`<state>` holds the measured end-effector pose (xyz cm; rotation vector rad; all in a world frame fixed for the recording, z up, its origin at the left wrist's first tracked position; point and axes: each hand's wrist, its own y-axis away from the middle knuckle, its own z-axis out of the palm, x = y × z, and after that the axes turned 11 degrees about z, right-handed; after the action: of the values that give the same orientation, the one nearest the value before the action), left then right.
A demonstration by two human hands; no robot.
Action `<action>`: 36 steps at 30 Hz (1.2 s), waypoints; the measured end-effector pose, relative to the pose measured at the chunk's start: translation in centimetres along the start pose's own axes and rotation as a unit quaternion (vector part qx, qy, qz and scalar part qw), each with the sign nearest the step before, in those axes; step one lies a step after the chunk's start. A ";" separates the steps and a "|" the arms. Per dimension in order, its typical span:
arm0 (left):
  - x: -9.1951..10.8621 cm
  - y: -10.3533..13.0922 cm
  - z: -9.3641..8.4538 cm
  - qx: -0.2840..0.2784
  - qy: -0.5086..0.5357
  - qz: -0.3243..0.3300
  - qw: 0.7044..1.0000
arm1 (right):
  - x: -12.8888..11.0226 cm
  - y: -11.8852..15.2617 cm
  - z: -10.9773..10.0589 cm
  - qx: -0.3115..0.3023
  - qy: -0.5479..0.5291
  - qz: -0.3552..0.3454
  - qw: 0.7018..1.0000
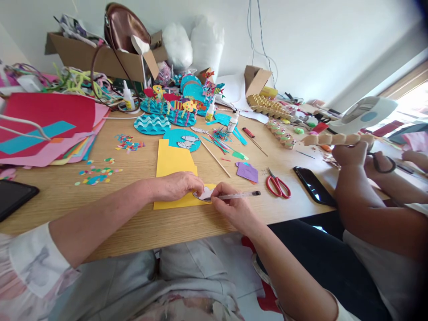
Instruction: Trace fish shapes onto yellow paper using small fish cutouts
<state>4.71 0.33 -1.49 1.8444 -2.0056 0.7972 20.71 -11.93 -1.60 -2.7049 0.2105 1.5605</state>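
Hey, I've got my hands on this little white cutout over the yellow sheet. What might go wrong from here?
The small white cutout could slip under the left hand if the pen in the right hand pushes on it.

The yellow sheet might shift beneath it.

The red-handled scissors lie uncovered to the right, so a wide swing of that hand might catch them.

a yellow sheet (175, 162) with stepped edges being supported flat by the wooden table (133, 225), a small white cutout (206, 192) with a dark outline being held against the sheet's lower right part, a clear, dark-ended pen (238, 195) being held at a low slant, its writing end being kept at the cutout
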 end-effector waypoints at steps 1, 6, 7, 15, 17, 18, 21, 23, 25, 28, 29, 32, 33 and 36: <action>0.0 0.0 0.0 0.001 -0.004 -0.004 1.000 | 0.0 0.1 -0.2 0.012 -0.022 -0.001 1.000; -0.1 0.2 0.1 -0.005 -0.011 -0.044 0.999 | 0.9 0.1 -1.2 0.103 -0.006 -0.026 0.994; -0.1 0.3 0.1 -0.003 -0.010 -0.053 0.999 | 1.2 0.0 -1.2 0.111 0.031 -0.035 0.993; 0.7 0.5 -0.5 0.012 -0.033 -0.111 0.993 | 2.8 -1.4 -1.4 0.061 0.174 -0.086 0.979; 1.0 0.2 -0.4 0.002 -0.061 -0.138 0.989 | 2.6 -1.7 -1.6 0.029 0.189 -0.087 0.978; 1.1 0.0 -0.3 -0.001 -0.075 -0.148 0.986 | 2.4 -1.8 -1.7 0.014 0.198 -0.087 0.976; 1.3 -0.5 0.2 -0.008 -0.109 -0.156 0.982 | 2.0 -2.2 -1.8 -0.006 0.215 -0.087 0.973; 1.4 -0.8 0.5 -0.007 -0.120 -0.152 0.981 | 1.9 -2.4 -1.8 -0.002 0.213 -0.092 0.973; 1.5 -1.0 0.7 0.003 -0.116 -0.155 0.981 | 2.0 -2.5 -1.6 -0.002 0.215 -0.093 0.972; 1.5 -1.3 0.8 0.041 -0.074 -0.181 0.980 | 2.5 -2.4 -1.4 0.010 0.211 -0.097 0.973; 1.6 -1.4 0.9 0.052 -0.061 -0.188 0.979 | 2.7 -2.4 -1.3 0.017 0.205 -0.102 0.973; 1.6 -1.5 1.0 0.083 -0.030 -0.196 0.977 | 3.4 -2.3 -1.0 0.042 0.190 -0.116 0.974; 1.6 -1.6 1.0 0.094 -0.017 -0.199 0.975 | 3.5 -2.2 -1.0 0.051 0.185 -0.120 0.974; 1.7 -1.7 1.1 0.125 0.034 -0.211 0.969 | 3.3 -2.1 -0.8 0.064 0.176 -0.142 0.972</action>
<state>6.28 -1.70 -1.09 2.2420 -1.4408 0.9957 23.31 -10.33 -4.17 -2.7381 -0.0699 0.9558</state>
